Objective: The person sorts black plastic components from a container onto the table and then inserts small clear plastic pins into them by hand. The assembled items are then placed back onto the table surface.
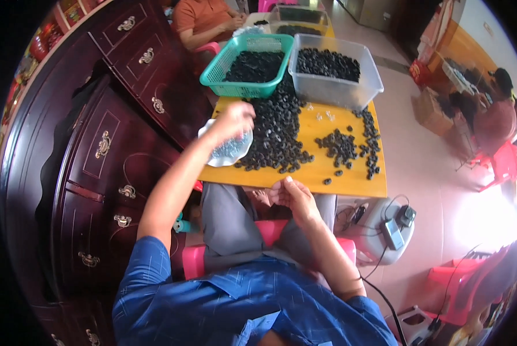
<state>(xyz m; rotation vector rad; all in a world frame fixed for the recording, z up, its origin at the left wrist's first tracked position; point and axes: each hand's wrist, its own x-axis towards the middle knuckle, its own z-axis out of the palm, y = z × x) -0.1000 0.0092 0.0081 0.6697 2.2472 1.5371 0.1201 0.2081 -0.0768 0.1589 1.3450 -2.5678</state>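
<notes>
My left hand hovers over the table's left side, above the rim of a white scalloped dish that holds many small silvery metal pieces. Its fingers look curled together and are slightly blurred; anything between them is too small to make out. Down at the near table edge, my right hand has its thumb against bent fingers, and what it pinches is hidden. A broad heap of small black ring-shaped pieces spreads across the yellow table. A smaller pile of black pieces lies to its right.
At the far side stand a green plastic basket and a clear plastic bin, both holding black pieces. A few small clear or silvery bits lie near the bin. Another person sits beyond, left. Dark wooden drawers flank the left.
</notes>
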